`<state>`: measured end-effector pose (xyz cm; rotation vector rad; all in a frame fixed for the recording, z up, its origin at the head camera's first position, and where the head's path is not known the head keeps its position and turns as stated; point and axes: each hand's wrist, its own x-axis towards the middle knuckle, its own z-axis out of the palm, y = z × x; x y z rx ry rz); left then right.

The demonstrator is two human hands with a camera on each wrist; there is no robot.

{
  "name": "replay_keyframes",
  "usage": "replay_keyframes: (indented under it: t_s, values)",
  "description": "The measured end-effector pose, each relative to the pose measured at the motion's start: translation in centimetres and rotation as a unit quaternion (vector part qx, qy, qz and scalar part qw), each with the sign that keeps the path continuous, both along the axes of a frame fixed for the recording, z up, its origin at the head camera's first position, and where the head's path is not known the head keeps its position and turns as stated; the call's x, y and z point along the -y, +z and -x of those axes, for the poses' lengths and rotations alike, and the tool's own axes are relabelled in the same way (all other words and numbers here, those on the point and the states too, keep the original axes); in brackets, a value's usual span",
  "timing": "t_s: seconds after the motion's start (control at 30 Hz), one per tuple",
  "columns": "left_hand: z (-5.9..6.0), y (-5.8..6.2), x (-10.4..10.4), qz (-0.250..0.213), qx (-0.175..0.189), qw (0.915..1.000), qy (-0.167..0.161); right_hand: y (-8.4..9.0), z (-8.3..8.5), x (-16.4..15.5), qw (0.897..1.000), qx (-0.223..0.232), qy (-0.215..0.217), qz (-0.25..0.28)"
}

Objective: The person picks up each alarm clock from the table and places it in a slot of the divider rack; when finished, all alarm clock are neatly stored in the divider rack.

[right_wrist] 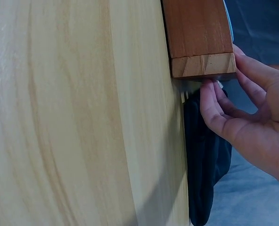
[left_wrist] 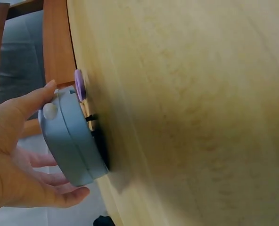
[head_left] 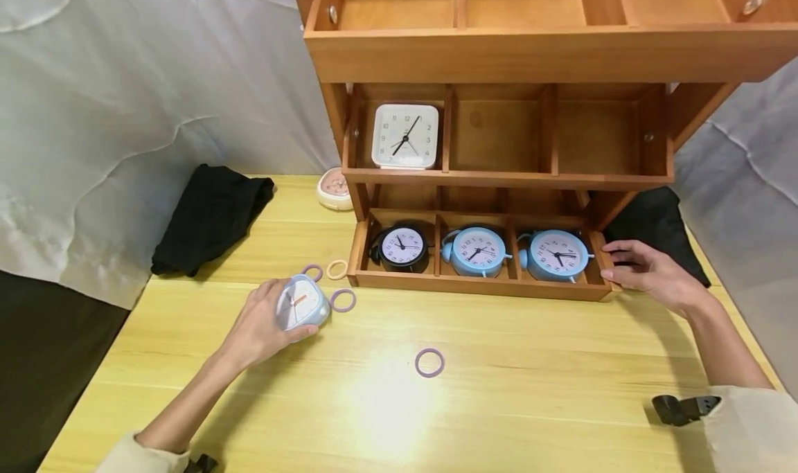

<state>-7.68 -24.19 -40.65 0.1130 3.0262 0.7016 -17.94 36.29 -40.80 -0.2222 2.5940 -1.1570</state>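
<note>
The left hand (head_left: pixel 262 324) is holding a pale blue clock (head_left: pixel 302 303) in its grip on the counter (head_left: pixel 499 404), left of the wooden shelf (head_left: pixel 499 289). The right hand (head_left: pixel 648 273) is resting relaxed fingers against the shelf's right end.

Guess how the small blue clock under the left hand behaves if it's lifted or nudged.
The blue clock looks like smooth plastic, so probably light and a bit slippery. The left hand has fingers wrapped round its rounded body, so it likely lifts rigid. It leans on a thin rear prop, so a nudge may tip it on the table.
</note>
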Motion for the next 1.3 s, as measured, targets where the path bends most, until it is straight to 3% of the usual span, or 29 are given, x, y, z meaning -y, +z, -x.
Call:
replay_keyframes:
  t_s: [0.23, 0.37, 0.53, 0.73, 0.83, 0.93, 1.07, 1.17, 1.23, 1.3]
  values:
    - [0.5, 0.0, 0.2, -0.007, 0.019, 0.9998, -0.008, 0.2, -0.1, 0.1, 1.000, 0.004, -0.002, -0.006]
    - [0.3, 0.9, 0.4, -0.015, 0.007, 0.9999, 0.002, 0.2, -0.1, 0.3, 1.000, 0.003, 0.002, 0.000]
    - [0.0, 4.0, -0.6, -0.029, -0.052, 0.9981, -0.017, 0.5, 0.1, 0.4, 1.000, 0.003, 0.006, 0.000]
    - [1.5, 9.3, -5.6, -0.051, -0.098, 0.9884, -0.104, 0.7, -0.1, -0.1, 1.000, 0.001, 0.001, -0.016]
    - [3.1, 11.6, -9.1, -0.067, -0.133, 0.9757, -0.161, 0.6, -0.3, -0.3, 1.000, 0.002, -0.003, -0.017]
    - [5.0, 13.5, -12.5, -0.078, -0.193, 0.9549, -0.211, 0.6, -0.3, -0.4, 1.000, 0.003, -0.002, -0.014]
    - [8.5, 15.5, -16.6, -0.079, -0.279, 0.9144, -0.282, 0.6, -0.4, -0.3, 1.000, 0.007, -0.002, -0.015]
    - [11.3, 16.4, -19.2, -0.066, -0.318, 0.8878, -0.326, 0.6, -0.4, -0.2, 1.000, 0.007, -0.002, -0.012]
    - [12.9, 16.9, -20.5, -0.047, -0.322, 0.8843, -0.335, 0.7, -0.4, 0.0, 1.000, 0.005, 0.001, -0.009]
    - [14.3, 17.4, -21.4, -0.018, -0.307, 0.8928, -0.329, 0.7, -0.3, 0.2, 1.000, 0.002, 0.004, -0.006]
